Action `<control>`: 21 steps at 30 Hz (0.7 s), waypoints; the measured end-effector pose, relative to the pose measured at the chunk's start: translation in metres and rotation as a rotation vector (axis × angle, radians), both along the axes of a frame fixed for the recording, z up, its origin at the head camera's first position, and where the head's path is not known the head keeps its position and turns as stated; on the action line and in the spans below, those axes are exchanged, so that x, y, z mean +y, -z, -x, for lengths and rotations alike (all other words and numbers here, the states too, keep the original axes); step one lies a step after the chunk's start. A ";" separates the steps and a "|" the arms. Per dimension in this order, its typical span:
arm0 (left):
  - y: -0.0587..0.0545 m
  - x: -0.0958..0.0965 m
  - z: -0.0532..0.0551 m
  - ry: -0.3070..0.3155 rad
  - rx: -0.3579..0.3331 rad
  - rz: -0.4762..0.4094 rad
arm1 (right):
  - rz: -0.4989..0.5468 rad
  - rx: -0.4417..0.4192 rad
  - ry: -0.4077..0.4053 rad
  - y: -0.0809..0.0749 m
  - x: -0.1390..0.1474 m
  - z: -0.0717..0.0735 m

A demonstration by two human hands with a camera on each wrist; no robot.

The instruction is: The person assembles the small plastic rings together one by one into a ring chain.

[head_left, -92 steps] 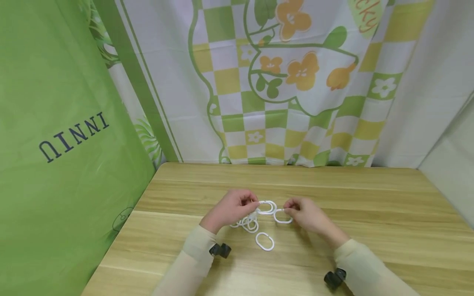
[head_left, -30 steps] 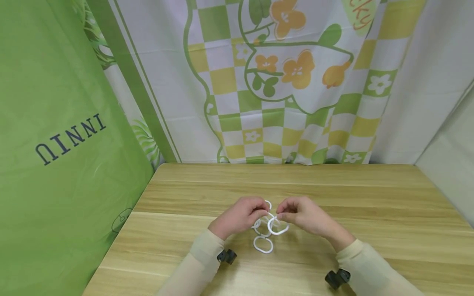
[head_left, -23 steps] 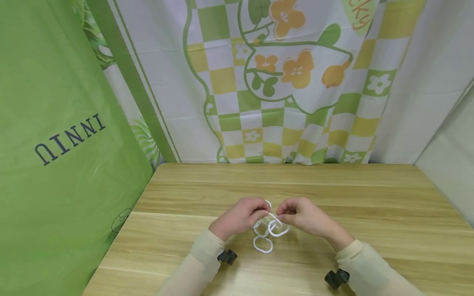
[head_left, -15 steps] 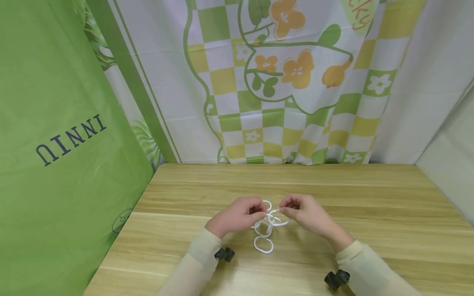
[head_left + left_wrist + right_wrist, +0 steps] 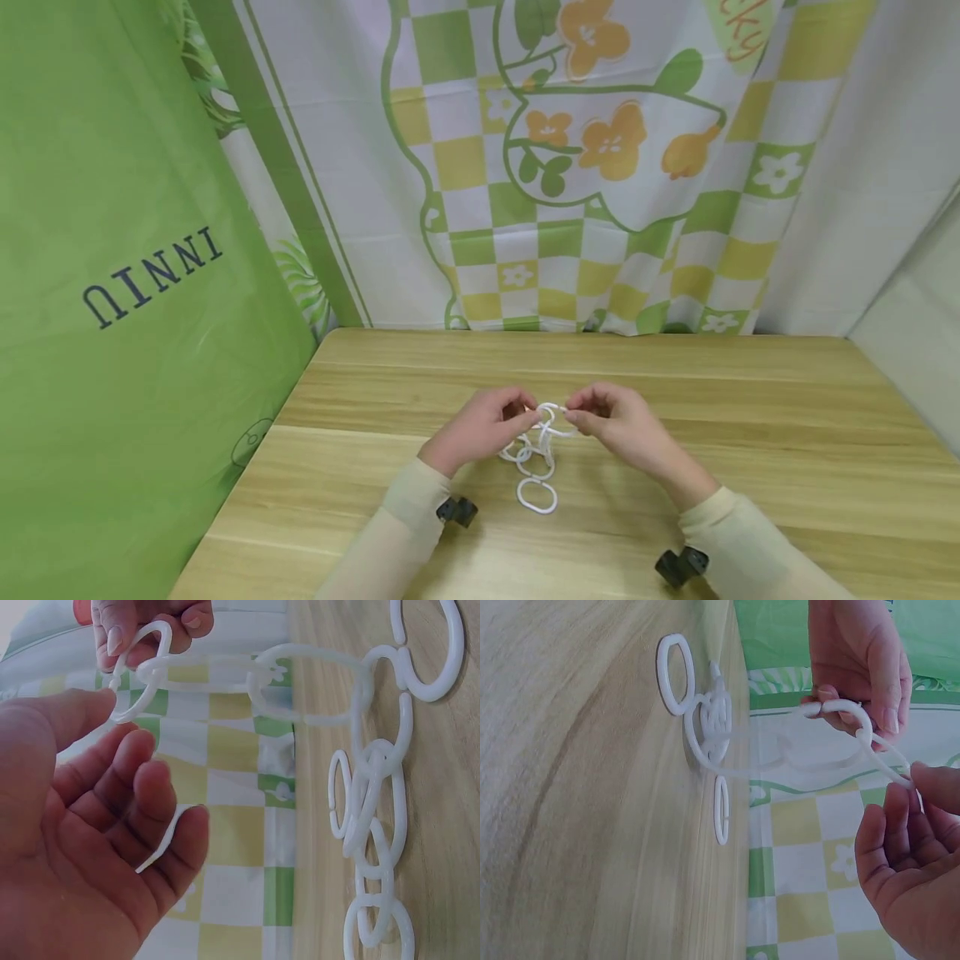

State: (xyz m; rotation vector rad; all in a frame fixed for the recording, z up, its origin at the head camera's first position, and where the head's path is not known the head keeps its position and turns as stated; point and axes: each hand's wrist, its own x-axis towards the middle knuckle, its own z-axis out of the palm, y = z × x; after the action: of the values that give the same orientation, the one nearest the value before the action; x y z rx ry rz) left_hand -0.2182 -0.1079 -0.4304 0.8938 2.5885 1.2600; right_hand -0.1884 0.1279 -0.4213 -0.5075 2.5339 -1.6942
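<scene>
White oval plastic curtain rings, each with a small gap, are linked in a chain between both hands and the table. My left hand pinches one ring between thumb and fingers. On the right, my right hand pinches the end of another ring, which meets the left one in the right wrist view. From there further links hang down to a tangle of rings on the table. Nearest the body lies one flat ring, its far side right at the tangle.
A wood-grain table carries everything. Behind it hangs a checked, flowered curtain, with a green cloth along the left side. In the right wrist view, a single ring lies beyond the tangle. A black camera sits at the left wrist.
Both hands have risen slightly and moved a little apart since half a second ago, with the held rings between them. Over three seconds the tangle has shifted right; the nearest flat ring has barely moved.
</scene>
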 end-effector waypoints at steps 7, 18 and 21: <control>-0.003 -0.004 0.000 -0.005 0.015 -0.026 | 0.028 0.006 -0.025 0.000 -0.005 -0.002; -0.016 -0.038 0.011 -0.156 0.145 -0.133 | -0.135 -0.046 -0.212 0.029 -0.008 0.001; -0.020 -0.042 0.012 -0.170 0.152 -0.167 | -0.244 -0.051 -0.316 0.037 -0.013 -0.001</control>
State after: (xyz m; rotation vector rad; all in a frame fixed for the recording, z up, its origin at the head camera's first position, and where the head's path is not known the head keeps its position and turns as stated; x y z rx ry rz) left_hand -0.2304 -0.1495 -0.4105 0.8423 2.7601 1.5291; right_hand -0.1878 0.1153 -0.4582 -0.7827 2.4197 -1.2565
